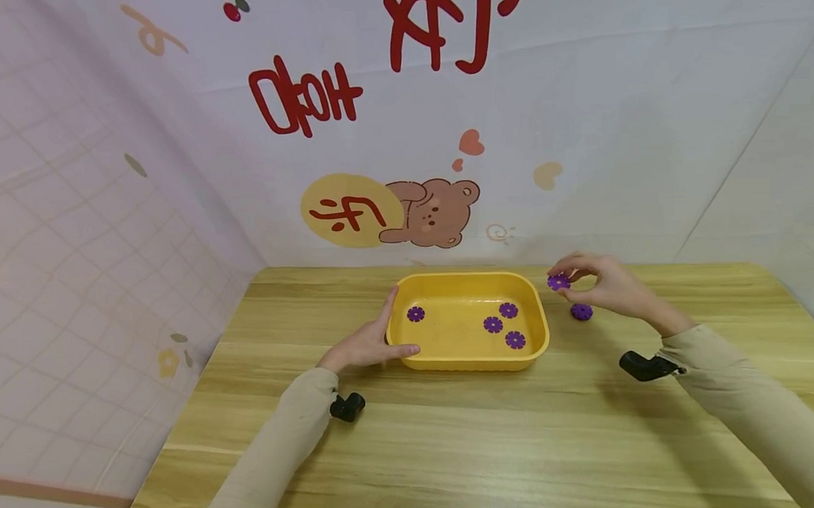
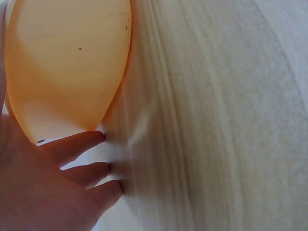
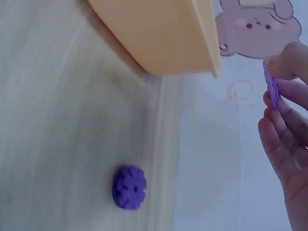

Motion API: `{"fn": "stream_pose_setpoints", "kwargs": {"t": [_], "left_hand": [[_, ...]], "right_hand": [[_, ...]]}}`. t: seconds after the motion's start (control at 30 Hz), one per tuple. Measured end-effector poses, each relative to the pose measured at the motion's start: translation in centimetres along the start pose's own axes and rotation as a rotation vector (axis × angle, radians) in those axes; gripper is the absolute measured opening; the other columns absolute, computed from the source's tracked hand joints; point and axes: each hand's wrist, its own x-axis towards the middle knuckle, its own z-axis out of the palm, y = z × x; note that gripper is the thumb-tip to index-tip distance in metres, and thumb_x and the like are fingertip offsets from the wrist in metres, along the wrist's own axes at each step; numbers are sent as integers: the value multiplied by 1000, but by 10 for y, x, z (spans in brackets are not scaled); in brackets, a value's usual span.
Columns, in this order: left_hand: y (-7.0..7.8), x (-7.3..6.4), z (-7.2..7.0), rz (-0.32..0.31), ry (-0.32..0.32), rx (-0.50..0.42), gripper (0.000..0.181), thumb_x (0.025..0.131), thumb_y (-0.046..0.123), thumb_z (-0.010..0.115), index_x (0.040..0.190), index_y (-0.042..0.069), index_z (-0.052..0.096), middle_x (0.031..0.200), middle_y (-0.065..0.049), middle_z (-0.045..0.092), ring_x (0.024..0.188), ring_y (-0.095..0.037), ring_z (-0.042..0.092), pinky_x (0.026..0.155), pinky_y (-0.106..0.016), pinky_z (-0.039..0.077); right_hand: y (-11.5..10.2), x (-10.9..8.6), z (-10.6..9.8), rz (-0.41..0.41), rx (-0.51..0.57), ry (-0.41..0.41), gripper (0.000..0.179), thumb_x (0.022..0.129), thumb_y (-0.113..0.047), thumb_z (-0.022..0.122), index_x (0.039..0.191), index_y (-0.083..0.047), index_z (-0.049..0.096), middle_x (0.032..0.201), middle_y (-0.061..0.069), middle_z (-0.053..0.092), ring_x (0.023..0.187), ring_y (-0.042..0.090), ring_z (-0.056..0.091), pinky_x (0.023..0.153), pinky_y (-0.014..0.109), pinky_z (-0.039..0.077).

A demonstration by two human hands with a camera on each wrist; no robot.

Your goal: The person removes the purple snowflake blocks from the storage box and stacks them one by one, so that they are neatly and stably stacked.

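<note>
My right hand (image 1: 599,281) pinches a purple notched disc (image 1: 558,282) between thumb and fingers, raised just right of the yellow basin (image 1: 469,360). Seen edge-on in the right wrist view, the disc (image 3: 272,86) stands upright in the fingertips. Under that hand, a small stack of purple discs (image 1: 582,312) lies on the table. My left hand (image 1: 366,345) rests against the basin's left end, its thumb over the near-left rim. In the left wrist view its fingers (image 2: 77,147) are spread and fairly straight by the basin's end wall. Several discs (image 1: 493,325) lie flat inside the basin.
The wooden table (image 1: 413,441) runs back to a white wall sheet (image 1: 604,112) with a printed bear and red characters. A paler patterned sheet (image 1: 64,258) hangs at the left. Dark wrist mounts (image 1: 646,366) stick out from both sleeves.
</note>
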Motion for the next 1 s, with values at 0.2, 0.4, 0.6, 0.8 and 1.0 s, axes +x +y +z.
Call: {"fn": "stream_pose_setpoints", "kwargs": {"t": [0.2,0.4,0.6,0.8,1.0], "left_hand": [[-1,0,0,-10,1,1,120,82,50,73,151,30,-22,151,-24,30,113,-25,55,105,-44,35],[2,-1,-1,-17,8,15,120,82,52,73,151,29,-22,148,-25,34,108,-25,57,102,-45,39],[1,0,0,-21,4,24,119,82,52,73,151,30,-22,150,-24,32,110,-24,56,102,-43,39],[-1,2,0,-15,3,25,119,82,52,73,151,30,-22,152,-23,28,109,-23,56,103,-42,39],[0,1,0,-3,3,29,120,82,54,72,151,28,-23,152,-23,27,117,-28,53,104,-44,37]], "right_hand": [[10,-7,-8,7,-18,22,32,77,10,75,108,1,68,105,11,65,85,21,63,77,15,49],[22,-20,-7,86,-8,25,29,80,6,74,108,1,68,105,13,66,87,20,62,76,20,51],[37,-34,-3,159,11,38,23,85,-1,73,108,-1,70,102,11,68,91,13,61,79,25,52],[52,-48,6,209,57,63,24,83,2,74,106,6,69,103,19,67,94,7,60,81,25,53],[62,-57,13,258,96,47,23,84,4,72,106,8,67,104,22,66,97,25,63,82,30,52]]}}
